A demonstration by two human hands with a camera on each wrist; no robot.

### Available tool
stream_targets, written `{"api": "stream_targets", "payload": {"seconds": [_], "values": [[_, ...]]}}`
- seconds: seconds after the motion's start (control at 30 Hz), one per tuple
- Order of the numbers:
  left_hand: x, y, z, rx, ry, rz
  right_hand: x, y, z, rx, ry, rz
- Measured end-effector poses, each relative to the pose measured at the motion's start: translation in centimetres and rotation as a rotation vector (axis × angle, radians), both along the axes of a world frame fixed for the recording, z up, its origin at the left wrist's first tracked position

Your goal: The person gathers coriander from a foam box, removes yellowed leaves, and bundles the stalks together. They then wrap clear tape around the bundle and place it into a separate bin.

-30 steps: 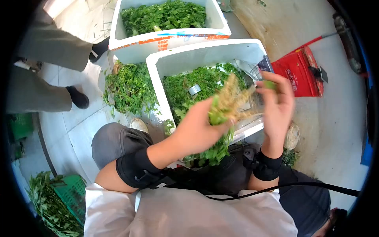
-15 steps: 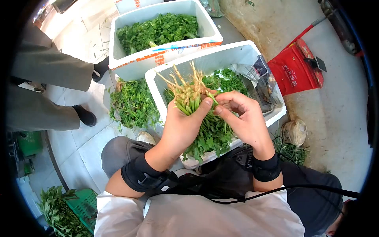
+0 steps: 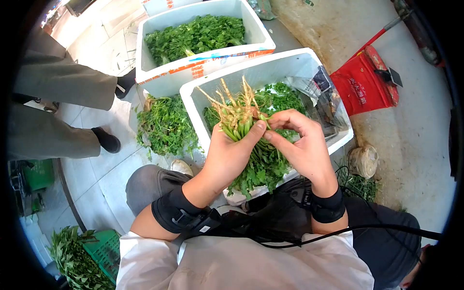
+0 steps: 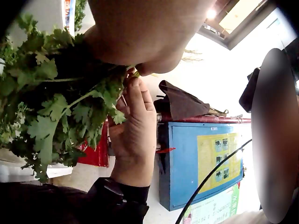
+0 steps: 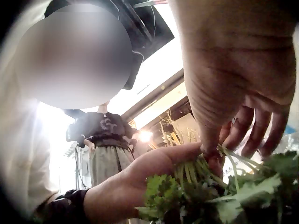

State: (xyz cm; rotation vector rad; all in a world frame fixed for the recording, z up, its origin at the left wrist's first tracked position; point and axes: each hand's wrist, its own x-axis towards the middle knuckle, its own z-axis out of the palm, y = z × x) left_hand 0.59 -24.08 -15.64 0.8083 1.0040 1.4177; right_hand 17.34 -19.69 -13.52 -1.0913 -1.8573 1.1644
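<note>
A bunch of leafy green herbs point(image 3: 263, 166) hangs over the near side of a white foam box, its pale roots point(image 3: 234, 108) pointing up. My left hand point(image 3: 227, 154) grips the stems just below the roots, thumb across the front. With thumb and fingertips my right hand point(image 3: 302, 145) pinches a green stem at the bunch's right side, touching the left thumb. In the left wrist view the leaves point(image 4: 51, 107) fill the left, and the right hand point(image 4: 135, 126) meets the stems. The right wrist view shows the right hand point(image 5: 243, 84) pinching thin stems above the left hand point(image 5: 140, 172).
The near foam box point(image 3: 193, 104) holds loose herbs and newspaper point(image 3: 309, 89). Behind it stands a second foam box point(image 3: 263, 36) of greens. A herb pile point(image 3: 166, 125) lies on the floor, left. To the right are a red bag point(image 3: 357, 87) and a round container point(image 3: 363, 162). Someone's legs point(image 3: 58, 82) stand left.
Over the last second the bunch has turned root-end up and moved left, and the right hand has come in to pinch a stem. During the last half second the hands have barely moved.
</note>
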Motion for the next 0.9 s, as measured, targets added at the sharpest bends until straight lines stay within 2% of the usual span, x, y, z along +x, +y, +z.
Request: {"api": "stream_targets", "payload": {"seconds": [0.07, 0.17, 0.37, 0.57, 0.9], "values": [[-0.2, 0.0, 0.3, -0.058, 0.031, -0.075, 0.0, 0.2, 0.1, 0.211, -0.027, -0.034], [0.2, 0.0, 0.0, -0.032, 0.075, -0.027, 0.0, 0.4, 0.2, 0.212, 0.063, -0.060], [0.3, -0.3, 0.2, 0.002, 0.145, -0.089, 0.3, 0.2, 0.8, 0.310, -0.009, -0.035], [0.6, -0.4, 0.6, 0.061, 0.146, -0.106, 0.6, 0.5, 0.2, 0.147, 0.077, -0.029], [0.1, -0.2, 1.0, 0.038, 0.210, -0.178, 0.5, 0.3, 0.6, 0.198, 0.106, -0.034]]}}
